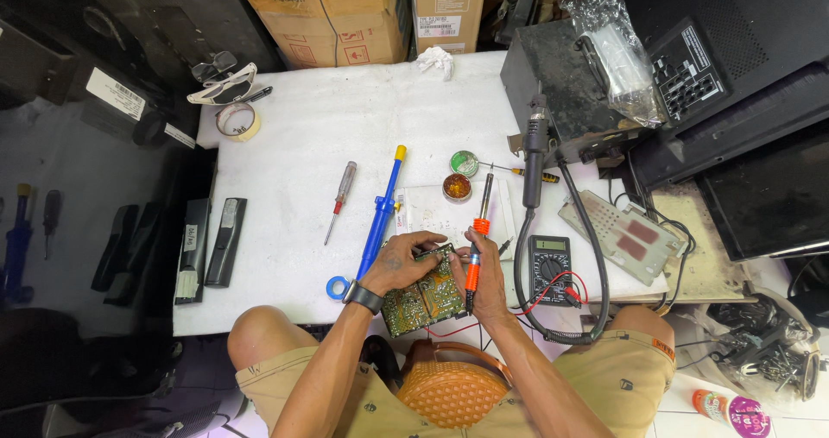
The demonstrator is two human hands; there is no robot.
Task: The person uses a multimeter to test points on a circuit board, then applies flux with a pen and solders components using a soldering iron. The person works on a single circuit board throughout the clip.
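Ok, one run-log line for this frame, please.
left hand: holds green circuit board | right hand: grips orange-handled soldering iron, tip up | nearby: multimeter, blue desoldering pump | surface: white table

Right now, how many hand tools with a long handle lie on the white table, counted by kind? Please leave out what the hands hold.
Screwdriver: 2, one with a clear red handle, one small yellow and black
Blue desoldering pump with yellow cap: 1
Black rotary tool: 1
Total: 4
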